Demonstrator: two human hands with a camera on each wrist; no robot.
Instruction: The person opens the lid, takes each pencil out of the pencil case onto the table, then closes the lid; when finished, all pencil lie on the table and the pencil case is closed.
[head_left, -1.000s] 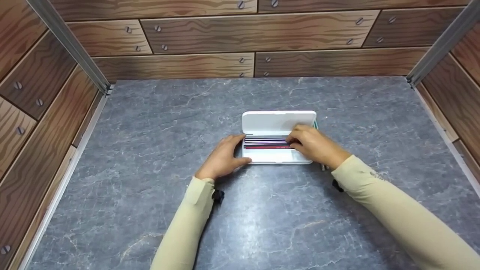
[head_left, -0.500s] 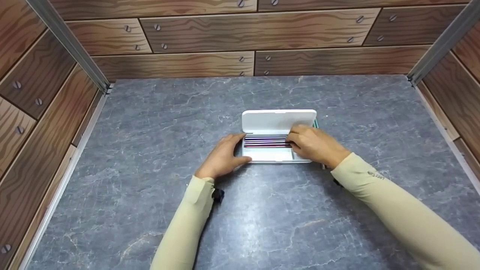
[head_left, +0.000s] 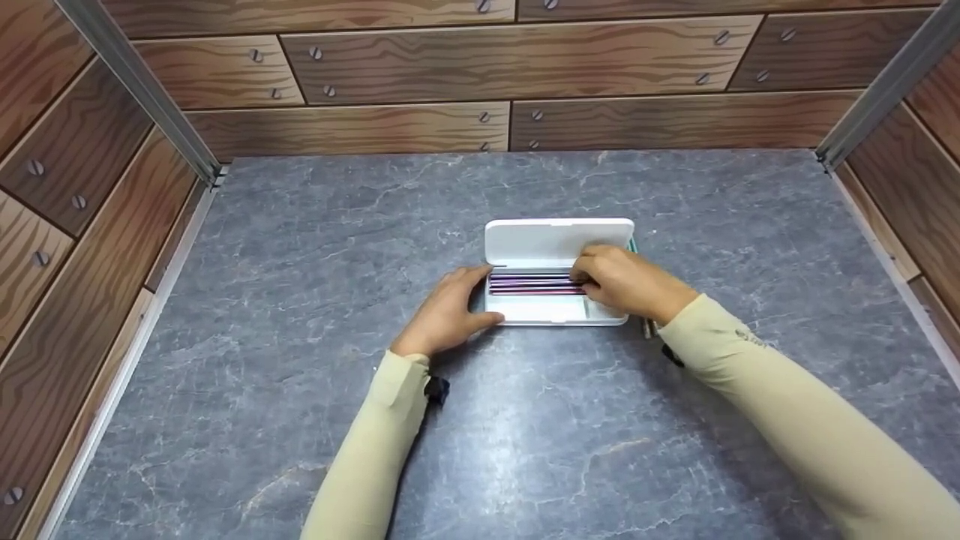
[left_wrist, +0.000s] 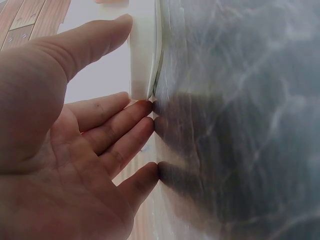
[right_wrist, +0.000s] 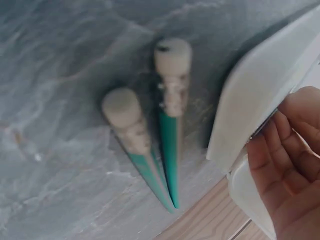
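An open white pencil case (head_left: pixel 536 311) lies on the table with its lid (head_left: pixel 536 241) raised at the back. Inside, several dark, purple and reddish pencils (head_left: pixel 529 283) lie lengthwise, side by side. My left hand (head_left: pixel 444 315) rests at the case's left end, thumb on the front corner and index finger near the back corner. Its fingers (left_wrist: pixel 125 127) look nearly straight in the left wrist view. Over the right part of the case, my right hand (head_left: pixel 626 281) pinches a pencil with curled fingers. In the right wrist view a dark thin edge (right_wrist: pixel 262 125) shows at its fingertips.
Two green pencils (right_wrist: pixel 170 160) with whitish ends lie on the table just right of the case, partly under my right hand in the head view. The grey marbled table (head_left: pixel 337 225) is bounded by wood-patterned walls (head_left: pixel 517 67) at the back and sides.
The pencils in the case have shifted slightly against each other under my right fingers, and the front one's red shows less. My right hand has moved only a little; my left hand stays in place.
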